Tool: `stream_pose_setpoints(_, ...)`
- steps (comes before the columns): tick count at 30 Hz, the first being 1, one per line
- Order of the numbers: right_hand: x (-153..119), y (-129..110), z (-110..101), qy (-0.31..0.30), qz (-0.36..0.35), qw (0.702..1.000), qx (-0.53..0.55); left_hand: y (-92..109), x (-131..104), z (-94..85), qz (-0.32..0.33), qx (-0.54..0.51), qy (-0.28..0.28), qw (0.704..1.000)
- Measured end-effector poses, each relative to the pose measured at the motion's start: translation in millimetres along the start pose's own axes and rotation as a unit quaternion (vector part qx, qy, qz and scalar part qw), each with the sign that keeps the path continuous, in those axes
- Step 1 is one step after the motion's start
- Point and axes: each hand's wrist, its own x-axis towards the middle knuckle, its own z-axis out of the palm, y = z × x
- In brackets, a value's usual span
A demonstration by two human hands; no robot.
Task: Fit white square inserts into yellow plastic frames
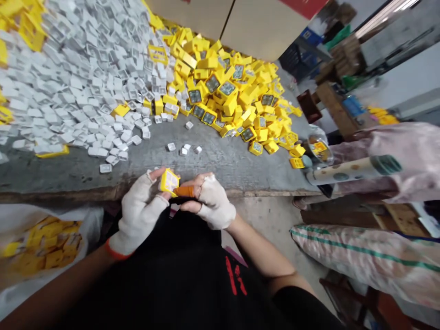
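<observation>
In my left hand (139, 208), which wears a white fingerless glove, a small yellow plastic housing (169, 181) is pinched between thumb and fingers. Pale pieces sit inside its frame, facing up. My right hand (213, 201), gloved the same way, is beside it. An orange covering (185, 191) wraps one of its fingers, and that fingertip reaches the lower right edge of the housing. The right thumb stays apart below, with nothing visible between it and the finger. Just beyond both hands, a few loose white plastic caps (171, 147) lie on the grey tabletop (220, 165).
A large heap of white caps (85, 82) covers the table's left. Yellow housings (227, 96), several with pale inserts, are piled at centre right. A patterned cylinder (354, 170) lies at the right edge. Below left is a white sack (92, 224) of yellow parts; a striped sack (360, 256) lies right.
</observation>
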Motion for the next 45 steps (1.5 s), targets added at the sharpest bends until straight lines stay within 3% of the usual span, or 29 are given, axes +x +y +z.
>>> stream_pose_setpoints(3,31,44,-32,0.014,0.123,0.986,-0.112,11,6,11.7,-0.060,-0.077,0.023,0.995)
stream_pose_setpoints(6,90,93,-58,-0.040,0.284,0.919,-0.270,25,10,20.7,-0.105,-0.133,0.028,0.985)
stream_pose_setpoints(9,148,121,-61,-0.130,0.348,0.865,-0.337,33,12,23.6,-0.118,-0.143,0.038,0.982)
stream_pose_setpoints(12,170,126,-56,-0.156,0.365,0.850,-0.346,34,13,23.1,-0.123,-0.150,0.055,0.979)
stream_pose_setpoints(15,147,116,-61,-0.134,0.340,0.869,-0.333,36,13,21.9,-0.136,-0.162,0.063,0.975)
stream_pose_setpoints(19,66,88,-72,-0.104,0.293,0.889,-0.337,40,12,24.5,-0.174,-0.179,0.034,0.968)
stream_pose_setpoints(23,-19,62,-65,-0.125,0.267,0.899,-0.325,38,4,36.2,-0.236,-0.186,-0.004,0.954)
stream_pose_setpoints(25,-48,60,-65,-0.106,0.275,0.918,-0.266,37,-1,43.0,-0.261,-0.177,-0.026,0.949)
stream_pose_setpoints(27,-64,65,-71,-0.048,0.301,0.926,-0.222,35,-5,48.4,-0.273,-0.171,-0.051,0.945)
stream_pose_setpoints(30,-62,77,-80,-0.013,0.333,0.916,-0.225,33,-9,54.1,-0.284,-0.161,-0.074,0.942)
stream_pose_setpoints(35,-23,70,-70,-0.100,0.344,0.901,-0.246,31,-12,59.1,-0.294,-0.151,-0.081,0.940)
stream_pose_setpoints(37,-19,55,-66,-0.080,0.307,0.927,-0.201,30,-13,58.7,-0.292,-0.163,-0.094,0.938)
stream_pose_setpoints(40,-27,25,-68,-0.028,0.199,0.977,-0.076,29,-15,56.1,-0.290,-0.184,-0.112,0.933)
stream_pose_setpoints(45,-34,-11,-66,-0.002,0.097,0.995,0.030,31,-16,53.8,-0.292,-0.198,-0.117,0.928)
